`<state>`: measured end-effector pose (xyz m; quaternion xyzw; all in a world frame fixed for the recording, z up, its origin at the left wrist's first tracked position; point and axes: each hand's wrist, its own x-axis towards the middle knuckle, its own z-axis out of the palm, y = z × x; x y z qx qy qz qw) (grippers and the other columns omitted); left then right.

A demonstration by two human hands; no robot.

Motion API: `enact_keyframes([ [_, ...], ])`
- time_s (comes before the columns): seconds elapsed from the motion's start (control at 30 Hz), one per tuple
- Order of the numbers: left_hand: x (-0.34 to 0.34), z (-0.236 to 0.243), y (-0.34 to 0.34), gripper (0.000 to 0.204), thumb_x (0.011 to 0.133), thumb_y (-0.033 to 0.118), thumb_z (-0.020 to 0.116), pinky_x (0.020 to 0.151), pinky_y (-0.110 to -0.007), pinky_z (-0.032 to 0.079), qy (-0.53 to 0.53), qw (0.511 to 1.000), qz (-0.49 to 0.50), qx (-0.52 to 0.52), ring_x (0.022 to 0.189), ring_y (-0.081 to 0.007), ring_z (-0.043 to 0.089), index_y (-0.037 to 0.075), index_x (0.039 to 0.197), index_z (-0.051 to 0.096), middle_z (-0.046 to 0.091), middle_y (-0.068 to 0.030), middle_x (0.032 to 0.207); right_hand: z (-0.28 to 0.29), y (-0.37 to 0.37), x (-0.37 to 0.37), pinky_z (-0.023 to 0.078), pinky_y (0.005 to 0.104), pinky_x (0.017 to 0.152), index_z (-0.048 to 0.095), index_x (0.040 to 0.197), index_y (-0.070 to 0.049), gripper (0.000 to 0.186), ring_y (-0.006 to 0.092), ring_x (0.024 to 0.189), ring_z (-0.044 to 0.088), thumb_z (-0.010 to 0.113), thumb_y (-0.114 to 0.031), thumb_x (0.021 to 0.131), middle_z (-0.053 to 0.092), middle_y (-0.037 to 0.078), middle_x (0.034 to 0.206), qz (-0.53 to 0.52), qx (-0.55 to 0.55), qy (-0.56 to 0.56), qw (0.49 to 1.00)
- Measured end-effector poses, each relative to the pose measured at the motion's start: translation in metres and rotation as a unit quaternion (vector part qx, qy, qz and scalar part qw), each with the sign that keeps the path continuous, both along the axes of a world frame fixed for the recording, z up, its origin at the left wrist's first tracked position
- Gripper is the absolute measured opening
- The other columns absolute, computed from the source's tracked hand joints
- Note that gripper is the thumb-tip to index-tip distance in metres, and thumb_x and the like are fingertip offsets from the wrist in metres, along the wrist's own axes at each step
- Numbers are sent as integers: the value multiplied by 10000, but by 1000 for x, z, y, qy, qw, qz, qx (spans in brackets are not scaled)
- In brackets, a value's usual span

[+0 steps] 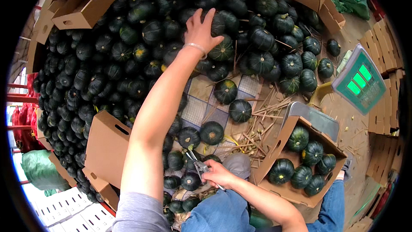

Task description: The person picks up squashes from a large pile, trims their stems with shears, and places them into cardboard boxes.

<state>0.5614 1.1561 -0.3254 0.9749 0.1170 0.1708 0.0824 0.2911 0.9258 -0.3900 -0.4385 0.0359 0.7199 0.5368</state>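
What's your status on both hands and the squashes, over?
Left hand spread over a dark green squash in the pile. Right hand gripping shears. Loose stalks strewn left of the open box holding squashes.

Floor (pixel 357 122), dark green squashes (pixel 326 68), dry stalks (pixel 267 115)

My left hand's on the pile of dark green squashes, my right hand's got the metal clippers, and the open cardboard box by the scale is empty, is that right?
Not quite: the open cardboard box by the scale isn't empty; the head view shows six dark green squashes inside. Your left hand is on the pile, and your right hand has the metal clippers.
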Motion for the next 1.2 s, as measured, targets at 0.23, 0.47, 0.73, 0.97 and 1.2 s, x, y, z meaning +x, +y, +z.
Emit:
enact_keyframes([
  [0.23,-31,-3,-4,814,678,411,727,831,-557,509,-18,595,-127,-794,1150,-358,508,168,1368,370,462,-161,1311,18,-16,32,387,241,402,338,1274,-7,498,88,462,480,579,-91,847,615,71,742,-151,-28,-105,983],
  [0.47,-144,-25,-33,812,729,568,599,947,-632,377,-53,186,-158,-968,1291,-449,301,135,1372,358,299,-179,1435,25,-14,41,496,316,776,413,1305,15,537,200,869,604,619,-241,880,609,109,1010,-86,49,-275,956],
  [0.73,-250,-17,-128,706,786,484,514,996,-404,416,-66,449,17,-891,1158,-259,509,44,1328,407,510,-124,1271,63,-15,59,354,441,993,337,1351,-13,720,394,1197,394,606,-416,818,412,212,1257,-264,-22,-666,697],
  [0.97,-325,2,-132,677,810,543,487,1039,-431,356,-53,411,121,-902,1235,-264,440,78,1300,450,486,-101,1308,63,-13,5,493,402,828,534,1187,-32,329,339,977,571,506,-185,897,554,158,1103,-311,-12,-583,750],
  [1.2,-349,4,-150,666,794,537,503,1033,-410,352,49,356,83,-930,1213,-245,450,87,1284,466,496,-92,1296,65,-61,-15,524,350,773,548,999,28,248,289,910,593,549,-103,788,564,161,977,-153,-63,-758,631],
])
